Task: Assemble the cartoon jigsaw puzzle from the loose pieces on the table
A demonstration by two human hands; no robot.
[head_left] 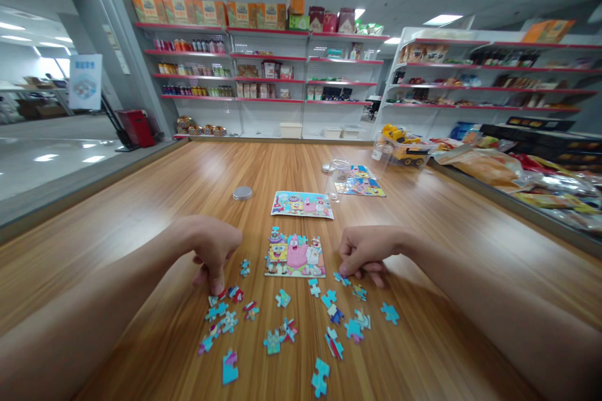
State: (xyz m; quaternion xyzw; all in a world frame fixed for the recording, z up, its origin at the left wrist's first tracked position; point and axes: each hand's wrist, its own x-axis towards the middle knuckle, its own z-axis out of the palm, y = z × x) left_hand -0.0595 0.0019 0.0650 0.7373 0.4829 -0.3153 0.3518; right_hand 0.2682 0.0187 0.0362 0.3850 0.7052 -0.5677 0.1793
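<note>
A partly built cartoon jigsaw point(295, 256) lies on the wooden floor point(188, 188) between my hands. Several loose pieces point(282, 326) are scattered in front of it. My left hand point(214, 250) is curled, fingertips pressing down among the pieces point(221, 296) at the left. My right hand point(364, 254) is also curled, its fingertips touching a loose piece point(342, 278) by the jigsaw's right bottom corner. Whether either hand pinches a piece is hidden by the fingers.
A printed reference picture point(302, 204) lies beyond the jigsaw, a round metal lid point(242, 193) to its left. Another picture point(360, 183) and a clear jar point(339, 172) lie farther right. A toy truck point(404, 145), packaged goods point(498, 169) and store shelves point(263, 75) stand behind.
</note>
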